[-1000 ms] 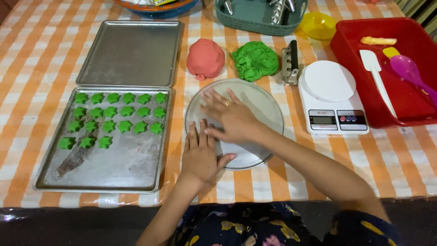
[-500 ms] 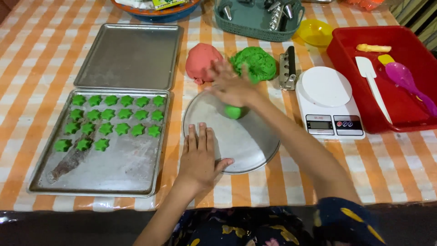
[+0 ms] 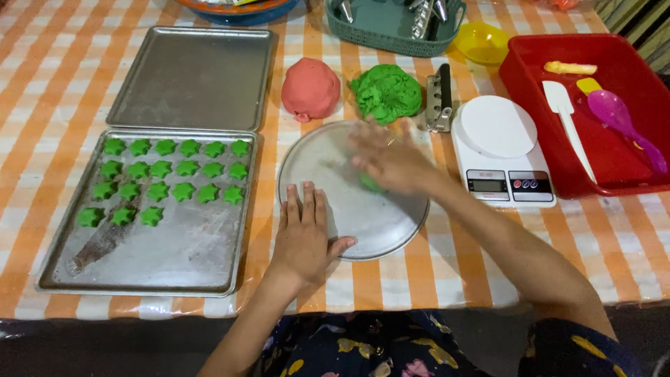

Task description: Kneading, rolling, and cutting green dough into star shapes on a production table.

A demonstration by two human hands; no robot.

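A dull, scuffed round metal plate and two matt, flour-streaked metal baking trays lie on a glossy orange-checked plastic tablecloth, beside soft matt green dough, pink dough and a shiny red plastic tub.

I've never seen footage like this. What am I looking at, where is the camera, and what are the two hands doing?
There is no machine here: these are a person's two bare hands, filmed by a camera worn on the head and looking down at an orange-checked tablecloth. The left hand lies flat on the rim of a round metal plate. The right hand, blurred, presses on a small piece of green dough on that plate. Behind lie a pink dough ball and a green dough lump. To the left, a metal baking tray carries green star-shaped pieces; an empty tray lies behind it. To the right stand a white kitchen scale and a red plastic bin.
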